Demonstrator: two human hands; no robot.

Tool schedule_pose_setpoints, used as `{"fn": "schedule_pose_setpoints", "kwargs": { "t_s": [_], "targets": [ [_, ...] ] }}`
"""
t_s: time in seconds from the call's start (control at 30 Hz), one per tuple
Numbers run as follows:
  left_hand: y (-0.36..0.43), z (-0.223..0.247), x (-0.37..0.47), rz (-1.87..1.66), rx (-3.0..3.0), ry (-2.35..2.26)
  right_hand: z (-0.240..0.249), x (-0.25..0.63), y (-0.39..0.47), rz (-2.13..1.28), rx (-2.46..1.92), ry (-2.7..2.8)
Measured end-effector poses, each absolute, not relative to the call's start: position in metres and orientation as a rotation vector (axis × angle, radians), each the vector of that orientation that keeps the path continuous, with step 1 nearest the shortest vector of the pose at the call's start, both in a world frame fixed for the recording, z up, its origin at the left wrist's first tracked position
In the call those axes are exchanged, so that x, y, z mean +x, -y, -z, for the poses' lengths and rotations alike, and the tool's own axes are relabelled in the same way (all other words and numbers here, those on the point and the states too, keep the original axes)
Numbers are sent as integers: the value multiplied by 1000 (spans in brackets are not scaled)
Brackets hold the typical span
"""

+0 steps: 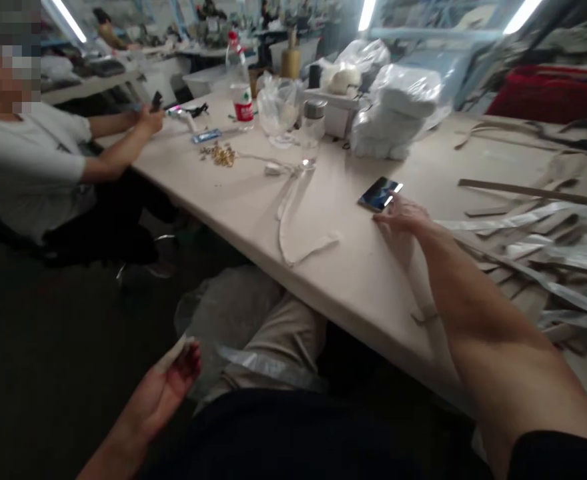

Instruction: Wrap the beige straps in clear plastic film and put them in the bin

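In the head view, the bare right hand (406, 212) reaches to a flat black phone with a shiny screen (381, 193), right of centre on the pale worktop (233, 200), its grip open and fingers at the phone's edge. The left hand (176, 373), lower left, has its fingers curled; whether its grip pinches anything is unclear. A thin white cord (284, 233) lies left of the phone; bulky white plastic-wrapped bundles (396, 113) stand behind it, and beige strips (538, 227) crowd the right.

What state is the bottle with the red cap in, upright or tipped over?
Upright: the bottle stands with its base on the table and its red cap at the top.
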State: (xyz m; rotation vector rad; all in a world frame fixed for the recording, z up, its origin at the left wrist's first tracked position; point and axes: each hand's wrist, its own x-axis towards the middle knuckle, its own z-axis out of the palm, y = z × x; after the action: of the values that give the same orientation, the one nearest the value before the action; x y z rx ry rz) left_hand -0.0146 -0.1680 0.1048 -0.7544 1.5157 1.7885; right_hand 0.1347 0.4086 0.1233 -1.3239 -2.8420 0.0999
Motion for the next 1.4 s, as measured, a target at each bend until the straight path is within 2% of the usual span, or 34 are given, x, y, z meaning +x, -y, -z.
{"fn": "schedule_pose_setpoints", "kwargs": {
  "t_s": [0.2, 0.3, 0.4, 0.57, 0.67, 0.87, 1.0, 1.17, 1.27, 1.4],
  "targets": [
    [106, -114, -11, -1883, -673, -1197, -153, 104, -341, -320, -859, 2762],
    [90, -111, 0, -1817, -526, -1116, -171, 121, -277, -656, -764, 2799],
    [80, -109, 12, -1751, -322, -1075, -175, 142, -205, -1167, -544, 2931],
    [70, -113, 32, -1660, 17, -1087, -134, 159, -120, -2031, -279, 2642],
    [69, -109, 46, -1590, 103, -1082, -102, 159, -94, -2269, -293, 2312],
    [74, -75, 66, -1403, 142, -1132, -85, 161, -72, -2434, -574, 1747],
    [60, -60, 69, -1247, 303, -1238, -86, 167, -79, -2335, -637, 1782],
    [40, -82, 73, -1206, 679, -1289, -96, 181, -90, -2397, -708, 1946],
    [40, -87, 72, -1179, 706, -1321, -110, 191, -101, -2163, -633, 2101],
    [62, -69, 53, -1205, 443, -1391, -121, 212, -106, -1848, -579, 2196]
  ]
}}
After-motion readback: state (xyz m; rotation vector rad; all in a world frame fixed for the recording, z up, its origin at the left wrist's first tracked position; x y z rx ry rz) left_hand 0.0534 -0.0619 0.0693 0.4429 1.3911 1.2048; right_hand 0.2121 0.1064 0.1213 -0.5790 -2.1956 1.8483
